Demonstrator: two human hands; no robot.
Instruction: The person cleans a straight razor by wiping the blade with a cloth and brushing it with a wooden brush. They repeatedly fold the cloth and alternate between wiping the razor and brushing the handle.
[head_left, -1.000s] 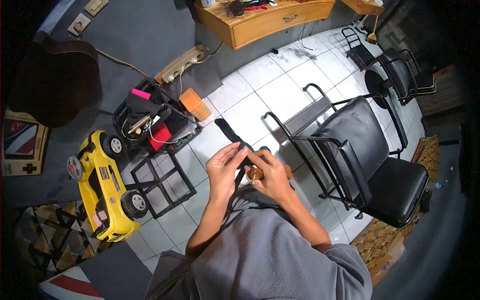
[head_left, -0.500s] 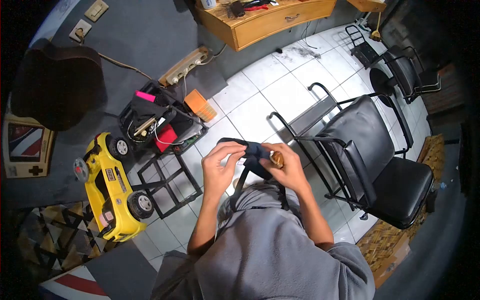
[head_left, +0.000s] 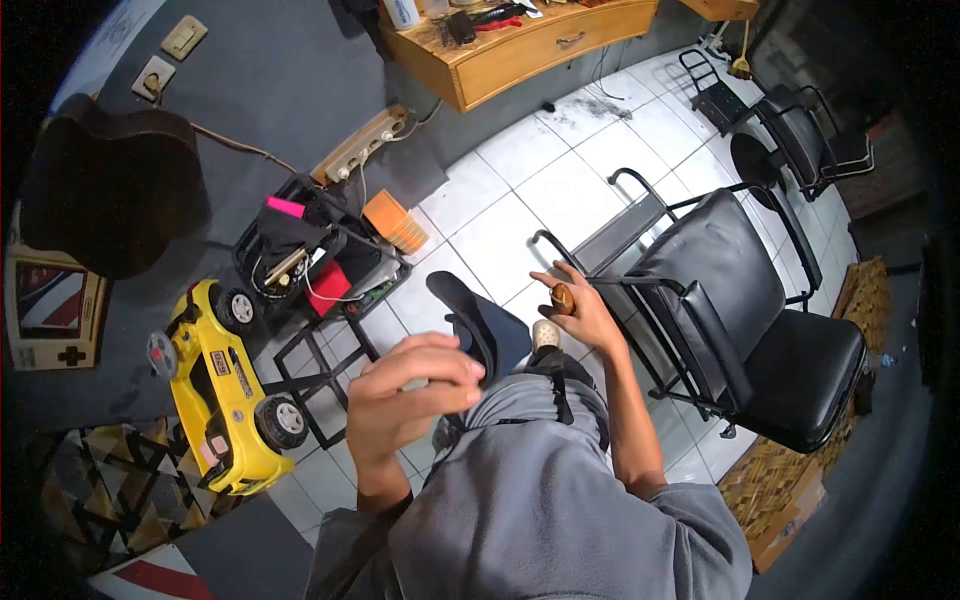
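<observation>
The two hands have come apart. Half a second ago they met in front of the body, both working at the same dark bundle. Now the left hand (head_left: 415, 390) has risen close to the camera with its fingers bunched shut. It looks to be gripping the lower end of the dark fabric piece (head_left: 478, 322), which stands up from the fingertips and curls over at its top, above the tiled floor (head_left: 520, 190).

The right hand (head_left: 583, 308) has swung outward toward the black chair (head_left: 740, 290). It pinches the small brown round object (head_left: 563, 298) between thumb and forefinger, with the remaining fingers spread loose. The brown object sits just beside the chair's near armrest rail; I cannot tell whether it touches the rail.

So the fabric and the brown object, held together a moment ago, are now separate, one in each hand and well apart. Both are in the air, neither resting on anything. The grey garment (head_left: 540, 500) covers the person's lap below both hands.

To the left on the floor, the yellow toy car (head_left: 220, 380) lies near a black crate of cables (head_left: 310, 260), with an orange box (head_left: 395, 222) and a power strip (head_left: 365, 140) beyond. The wooden surface with a drawer (head_left: 520, 45) stands along the far wall.
</observation>
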